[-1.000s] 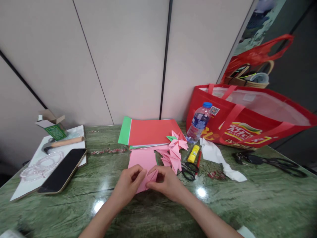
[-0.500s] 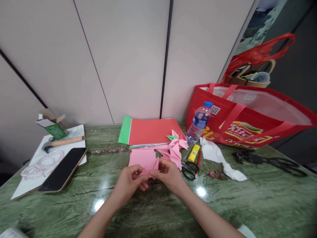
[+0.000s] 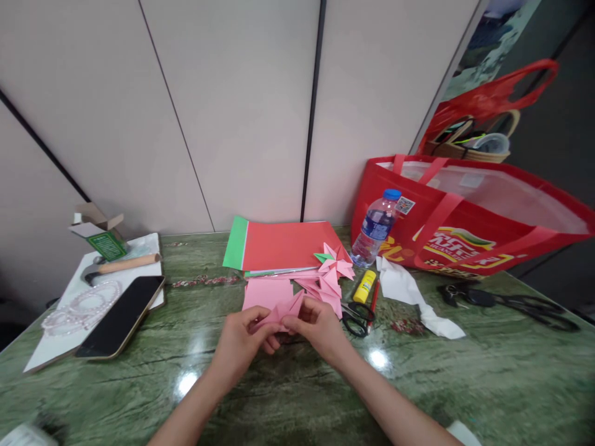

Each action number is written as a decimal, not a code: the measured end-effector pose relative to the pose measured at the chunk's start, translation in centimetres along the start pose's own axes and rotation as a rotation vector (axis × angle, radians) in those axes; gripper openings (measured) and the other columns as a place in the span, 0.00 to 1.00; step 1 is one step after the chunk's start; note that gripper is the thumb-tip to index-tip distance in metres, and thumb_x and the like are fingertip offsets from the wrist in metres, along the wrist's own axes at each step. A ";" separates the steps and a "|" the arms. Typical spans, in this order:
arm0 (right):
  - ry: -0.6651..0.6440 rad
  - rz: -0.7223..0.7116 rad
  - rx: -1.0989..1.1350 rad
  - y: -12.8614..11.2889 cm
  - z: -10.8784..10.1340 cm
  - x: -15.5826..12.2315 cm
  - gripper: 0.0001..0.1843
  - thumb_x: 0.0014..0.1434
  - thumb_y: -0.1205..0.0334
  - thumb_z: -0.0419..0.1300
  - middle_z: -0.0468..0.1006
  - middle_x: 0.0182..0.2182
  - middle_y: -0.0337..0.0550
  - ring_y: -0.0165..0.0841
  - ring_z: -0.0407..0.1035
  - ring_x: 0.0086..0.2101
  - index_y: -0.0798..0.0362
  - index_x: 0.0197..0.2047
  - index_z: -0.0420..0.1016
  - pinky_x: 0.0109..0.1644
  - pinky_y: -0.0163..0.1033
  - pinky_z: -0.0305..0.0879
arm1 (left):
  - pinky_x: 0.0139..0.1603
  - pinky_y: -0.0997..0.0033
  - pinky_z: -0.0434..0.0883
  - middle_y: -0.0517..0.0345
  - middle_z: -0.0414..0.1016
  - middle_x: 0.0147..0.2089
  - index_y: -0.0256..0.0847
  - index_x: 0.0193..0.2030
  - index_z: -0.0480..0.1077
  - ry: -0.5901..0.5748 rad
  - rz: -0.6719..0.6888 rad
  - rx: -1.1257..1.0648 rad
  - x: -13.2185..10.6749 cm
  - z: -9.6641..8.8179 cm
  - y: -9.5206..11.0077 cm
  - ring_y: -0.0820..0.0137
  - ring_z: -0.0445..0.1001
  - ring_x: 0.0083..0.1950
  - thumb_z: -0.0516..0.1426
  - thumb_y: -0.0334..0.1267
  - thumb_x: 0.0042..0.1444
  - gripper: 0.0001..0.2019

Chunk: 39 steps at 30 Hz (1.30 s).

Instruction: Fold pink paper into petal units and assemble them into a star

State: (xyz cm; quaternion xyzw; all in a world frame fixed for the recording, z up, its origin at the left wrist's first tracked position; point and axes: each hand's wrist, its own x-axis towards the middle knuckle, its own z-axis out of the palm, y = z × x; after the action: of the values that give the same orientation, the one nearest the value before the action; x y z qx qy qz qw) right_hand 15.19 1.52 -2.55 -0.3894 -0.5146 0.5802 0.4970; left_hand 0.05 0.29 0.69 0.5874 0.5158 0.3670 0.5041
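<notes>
Both hands meet over the green marble table (image 3: 465,384) and pinch one folded pink paper piece (image 3: 283,313). My left hand (image 3: 242,344) grips its left end with curled fingers. My right hand (image 3: 316,328) pinches its right end, and a pointed flap sticks up between the thumbs. Just behind lies a flat pink paper square (image 3: 267,292). Several finished pink folded pieces (image 3: 332,275) with a small green bit are heaped to the right of it. A stack of red and green paper sheets (image 3: 279,246) lies further back.
Black scissors (image 3: 356,319), a yellow glue stick (image 3: 364,287) and a red pen (image 3: 372,299) lie right of the hands. A water bottle (image 3: 375,228), crumpled white paper (image 3: 409,291) and red bags (image 3: 469,217) stand at right. At left are a phone (image 3: 121,317), beads (image 3: 81,306) and a hammer (image 3: 118,267).
The pink piece has been lifted off the table and refolded smaller between the fingers. Both hands have shifted slightly away from me. The other things have not moved.
</notes>
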 end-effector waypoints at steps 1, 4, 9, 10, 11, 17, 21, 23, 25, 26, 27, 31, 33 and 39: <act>-0.002 0.016 -0.002 0.1 0.0 0.0 0.13 0.42 0.56 0.65 0.71 0.19 0.35 0.27 0.64 0.20 0.55 0.26 0.70 0.25 0.33 0.63 | 0.21 0.73 0.69 0.59 0.72 0.18 0.34 0.27 0.69 -0.007 -0.029 -0.076 0.0 0.1 0.1 0.71 0.71 0.19 0.59 0.37 0.44 0.07; 0.009 0.042 -0.005 0.4 0.1 0.0 0.13 0.42 0.54 0.64 0.70 0.17 0.33 0.27 0.63 0.18 0.55 0.25 0.69 0.22 0.33 0.62 | 0.22 0.72 0.72 0.58 0.75 0.23 0.34 0.30 0.67 -0.039 -0.060 -0.215 0.1 0.2 0.1 0.69 0.74 0.21 0.61 0.37 0.42 0.10; 0.123 0.004 0.028 0.5 -0.3 0.4 0.15 0.40 0.54 0.66 0.69 0.16 0.33 0.27 0.64 0.18 0.55 0.25 0.69 0.22 0.33 0.63 | 0.25 0.68 0.74 0.58 0.75 0.23 0.33 0.37 0.65 0.006 -0.108 -0.267 0.4 0.1 -0.3 0.65 0.76 0.23 0.63 0.38 0.38 0.18; 0.148 0.011 0.039 0.4 -0.5 0.5 0.16 0.39 0.53 0.66 0.69 0.16 0.33 0.27 0.64 0.18 0.55 0.25 0.69 0.22 0.33 0.64 | 0.25 0.68 0.74 0.58 0.75 0.22 0.33 0.37 0.64 0.017 -0.117 -0.266 0.4 0.0 -0.3 0.64 0.76 0.23 0.63 0.38 0.38 0.19; 0.170 0.026 0.047 0.2 -0.6 0.6 0.17 0.37 0.53 0.67 0.69 0.15 0.33 0.27 0.64 0.17 0.55 0.25 0.69 0.21 0.33 0.64 | 0.25 0.67 0.74 0.58 0.74 0.22 0.33 0.37 0.64 0.020 -0.125 -0.262 0.4 0.0 -0.3 0.64 0.76 0.24 0.63 0.38 0.38 0.19; 0.200 0.087 0.109 -0.2 -0.8 0.6 0.20 0.34 0.53 0.68 0.70 0.14 0.33 0.27 0.65 0.16 0.56 0.27 0.69 0.20 0.32 0.65 | 0.27 0.68 0.74 0.56 0.75 0.22 0.31 0.37 0.64 -0.009 -0.135 -0.257 0.3 -0.2 0.0 0.64 0.77 0.25 0.63 0.38 0.39 0.19; 0.161 0.088 0.165 0.2 -0.6 0.6 0.21 0.35 0.52 0.68 0.72 0.17 0.34 0.30 0.69 0.20 0.56 0.29 0.68 0.24 0.35 0.68 | 0.27 0.68 0.74 0.54 0.76 0.23 0.31 0.38 0.64 -0.027 -0.133 -0.270 0.3 -0.3 -0.1 0.65 0.76 0.26 0.61 0.40 0.43 0.18; 0.138 0.095 0.177 0.5 -0.6 0.7 0.21 0.35 0.52 0.68 0.73 0.17 0.35 0.31 0.69 0.19 0.55 0.29 0.67 0.24 0.36 0.69 | 0.28 0.68 0.74 0.52 0.76 0.25 0.31 0.37 0.65 -0.053 -0.125 -0.281 0.2 -0.3 -0.2 0.66 0.76 0.26 0.60 0.42 0.45 0.17; 0.126 0.101 0.183 0.6 -0.6 0.7 0.21 0.35 0.53 0.68 0.73 0.17 0.35 0.29 0.68 0.18 0.56 0.29 0.67 0.24 0.36 0.69 | 0.29 0.68 0.74 0.50 0.77 0.28 0.31 0.37 0.65 -0.076 -0.119 -0.297 0.1 -0.3 -0.2 0.66 0.77 0.27 0.59 0.43 0.45 0.17; 0.124 0.101 0.183 0.6 -0.6 0.7 0.21 0.35 0.54 0.68 0.73 0.17 0.34 0.29 0.68 0.18 0.56 0.29 0.67 0.24 0.36 0.69 | 0.28 0.68 0.74 0.50 0.77 0.29 0.32 0.38 0.65 -0.077 -0.121 -0.303 0.1 -0.3 -0.2 0.66 0.77 0.27 0.59 0.43 0.46 0.17; 0.126 0.100 0.181 0.6 -0.7 0.7 0.21 0.35 0.55 0.68 0.73 0.17 0.34 0.28 0.68 0.17 0.56 0.30 0.68 0.24 0.36 0.69 | 0.28 0.68 0.74 0.50 0.77 0.30 0.32 0.40 0.64 -0.076 -0.125 -0.306 0.1 -0.3 -0.2 0.66 0.77 0.27 0.59 0.43 0.46 0.18; 0.148 0.110 0.162 0.4 -0.8 0.7 0.21 0.36 0.57 0.68 0.73 0.17 0.34 0.28 0.68 0.17 0.57 0.32 0.68 0.24 0.34 0.68 | 0.30 0.67 0.75 0.55 0.76 0.29 0.34 0.48 0.61 -0.062 -0.107 -0.305 0.1 -0.3 0.2 0.66 0.77 0.29 0.60 0.38 0.44 0.24; 0.166 0.122 0.153 0.3 -0.7 0.7 0.21 0.36 0.58 0.68 0.73 0.16 0.34 0.27 0.67 0.16 0.57 0.33 0.68 0.23 0.33 0.67 | 0.31 0.68 0.74 0.55 0.76 0.31 0.35 0.47 0.63 -0.032 -0.094 -0.296 0.2 -0.5 0.3 0.66 0.77 0.30 0.62 0.34 0.40 0.24; 0.161 0.151 0.184 0.2 -0.5 0.7 0.23 0.36 0.59 0.68 0.73 0.16 0.34 0.27 0.67 0.17 0.56 0.36 0.66 0.23 0.33 0.67 | 0.32 0.71 0.74 0.54 0.78 0.29 0.33 0.37 0.69 0.061 -0.105 -0.258 0.4 -0.6 0.0 0.67 0.77 0.30 0.64 0.32 0.35 0.18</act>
State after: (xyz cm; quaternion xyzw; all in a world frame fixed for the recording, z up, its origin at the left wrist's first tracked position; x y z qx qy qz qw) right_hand 15.50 2.30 -2.78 -0.4250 -0.3870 0.6275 0.5252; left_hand -0.45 0.81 0.80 0.4786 0.5096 0.4209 0.5780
